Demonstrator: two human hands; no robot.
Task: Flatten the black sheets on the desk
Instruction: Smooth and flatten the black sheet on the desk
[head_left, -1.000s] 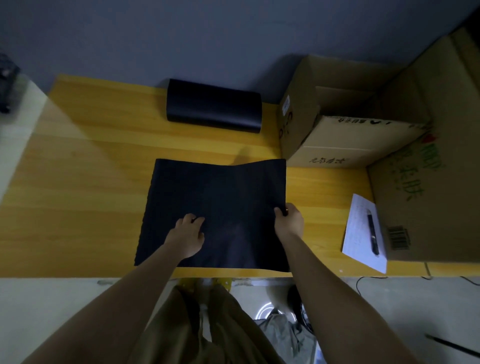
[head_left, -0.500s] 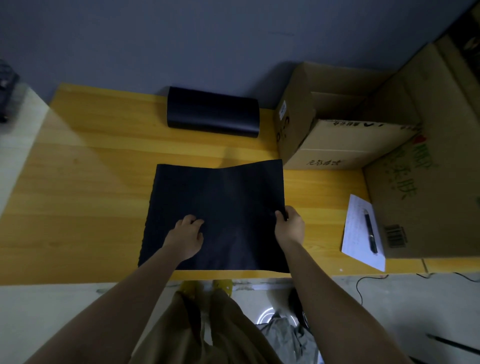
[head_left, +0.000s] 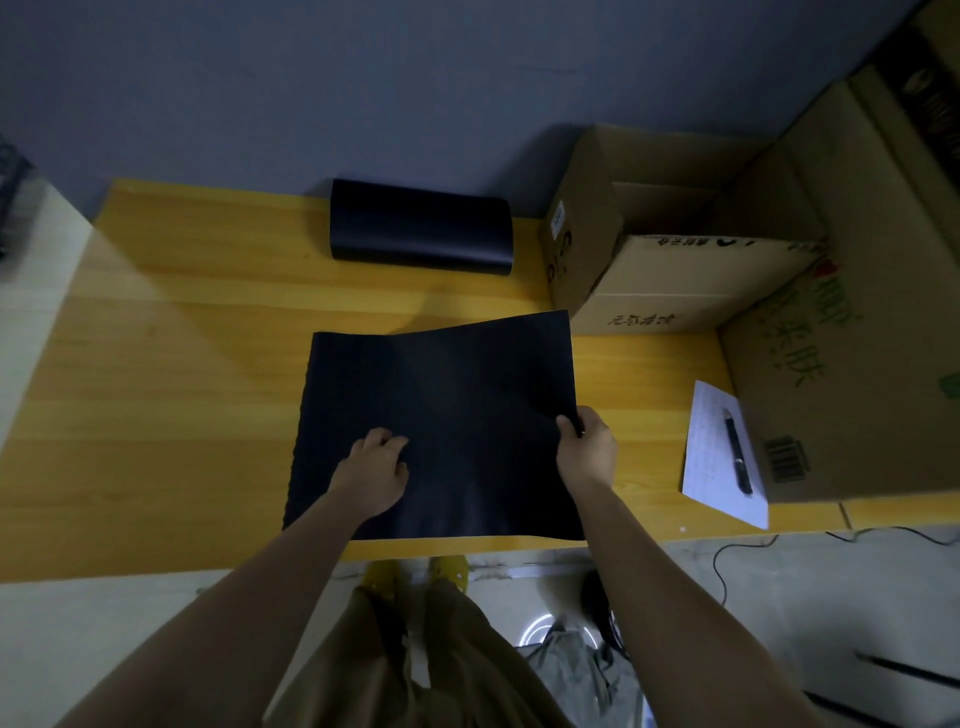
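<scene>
Both hands work one flat black square sheet lying near the front edge of the yellow wooden surface. Left hand presses down on the sheet's lower middle with fingers curled. Right hand pinches the sheet's right edge, whose far right corner lifts off the wood. Behind it, a curled black sheet roll lies by the wall. Beside it stands an open brown cardboard box; a dark pen rests on white paper.

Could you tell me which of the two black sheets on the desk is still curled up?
The black sheet at the back, beside the wall, is curled; the front sheet lies spread under both hands.
</scene>
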